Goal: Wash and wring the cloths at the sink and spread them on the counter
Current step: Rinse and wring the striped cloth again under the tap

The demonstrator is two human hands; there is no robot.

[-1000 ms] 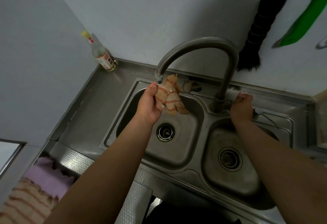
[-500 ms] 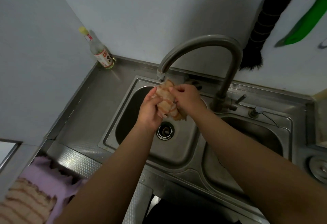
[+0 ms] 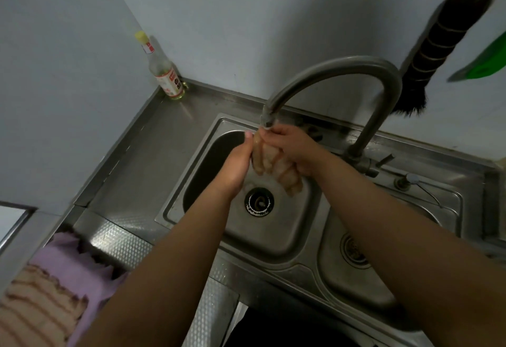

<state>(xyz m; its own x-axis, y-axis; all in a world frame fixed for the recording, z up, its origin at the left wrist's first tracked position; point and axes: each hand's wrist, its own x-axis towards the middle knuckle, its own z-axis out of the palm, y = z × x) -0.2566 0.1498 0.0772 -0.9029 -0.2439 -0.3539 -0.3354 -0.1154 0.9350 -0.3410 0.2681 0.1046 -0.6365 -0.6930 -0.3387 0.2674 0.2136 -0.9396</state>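
We hold the cloth [image 3: 273, 164] under the tap [image 3: 267, 120], left hand [image 3: 235, 166] and right hand [image 3: 294, 146] both clamped on it (over the left basin); a loose grip could drop it onto the drain [image 3: 258, 201].

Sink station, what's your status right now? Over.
Left hand and right hand both grip the striped cloth under the faucet spout, over the left basin. Nothing in the way. Over.

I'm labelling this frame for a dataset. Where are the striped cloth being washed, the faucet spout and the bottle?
striped cloth [image 3: 276, 166]: head view, bunched middle.
faucet spout [image 3: 332, 66]: head view, arch.
bottle [image 3: 167, 78]: head view, label.
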